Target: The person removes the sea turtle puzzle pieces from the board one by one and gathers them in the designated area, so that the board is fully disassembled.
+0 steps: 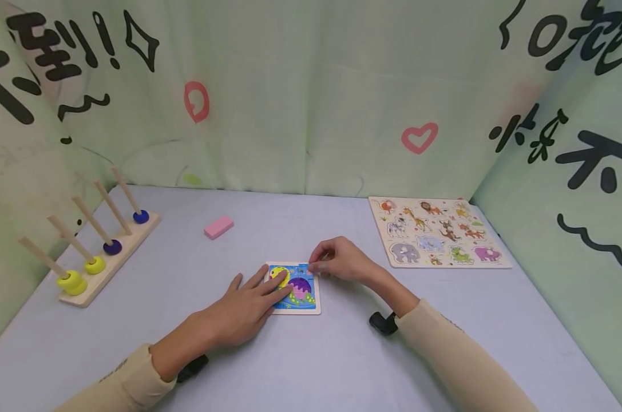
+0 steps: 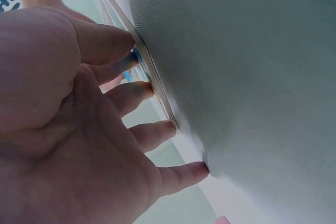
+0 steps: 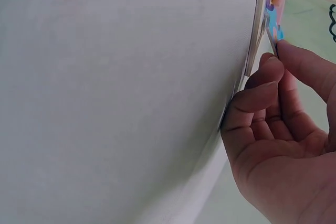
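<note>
A small square puzzle with a pale wooden frame and a blue, yellow and purple picture lies at the table's middle. My left hand rests spread over its left side, fingertips on the picture; in the left wrist view the straight fingers of this hand meet the board's edge. At the upper right corner my right hand pinches a thin puzzle piece between thumb and index finger. The right wrist view shows this hand holding the tilted piece against the board's edge, other fingers curled.
A wooden peg stand with yellow and blue rings is at the left. Behind the left hand lies a pink block. An animal puzzle board lies at the back right. Pale green curtains enclose the back and sides.
</note>
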Demonstrator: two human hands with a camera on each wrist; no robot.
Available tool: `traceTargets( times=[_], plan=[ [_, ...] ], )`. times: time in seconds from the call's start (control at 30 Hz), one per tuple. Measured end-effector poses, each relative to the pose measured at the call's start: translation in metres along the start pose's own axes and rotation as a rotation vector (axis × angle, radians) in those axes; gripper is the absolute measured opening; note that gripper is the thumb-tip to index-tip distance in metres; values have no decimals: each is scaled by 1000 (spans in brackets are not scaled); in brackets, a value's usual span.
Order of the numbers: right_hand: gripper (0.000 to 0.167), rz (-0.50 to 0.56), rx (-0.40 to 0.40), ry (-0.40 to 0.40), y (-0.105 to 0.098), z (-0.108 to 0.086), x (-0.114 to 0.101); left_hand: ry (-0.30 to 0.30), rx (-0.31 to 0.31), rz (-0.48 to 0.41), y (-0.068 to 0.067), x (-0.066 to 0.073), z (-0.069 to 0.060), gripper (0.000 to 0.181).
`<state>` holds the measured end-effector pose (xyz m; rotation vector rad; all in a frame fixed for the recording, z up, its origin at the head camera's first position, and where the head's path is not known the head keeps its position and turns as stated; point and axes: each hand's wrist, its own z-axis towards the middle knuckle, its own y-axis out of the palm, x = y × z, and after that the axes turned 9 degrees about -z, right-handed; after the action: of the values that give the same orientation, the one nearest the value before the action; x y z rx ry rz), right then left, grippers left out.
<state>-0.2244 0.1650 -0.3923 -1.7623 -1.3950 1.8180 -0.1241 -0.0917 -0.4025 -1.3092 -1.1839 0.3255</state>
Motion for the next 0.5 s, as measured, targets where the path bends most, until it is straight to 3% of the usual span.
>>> traceTargets(
  times=[0.5],
  plan=[
    [12, 190, -47, 67, -5, -2, 5, -1, 0, 0, -1, 0, -1, 55]
  ],
)
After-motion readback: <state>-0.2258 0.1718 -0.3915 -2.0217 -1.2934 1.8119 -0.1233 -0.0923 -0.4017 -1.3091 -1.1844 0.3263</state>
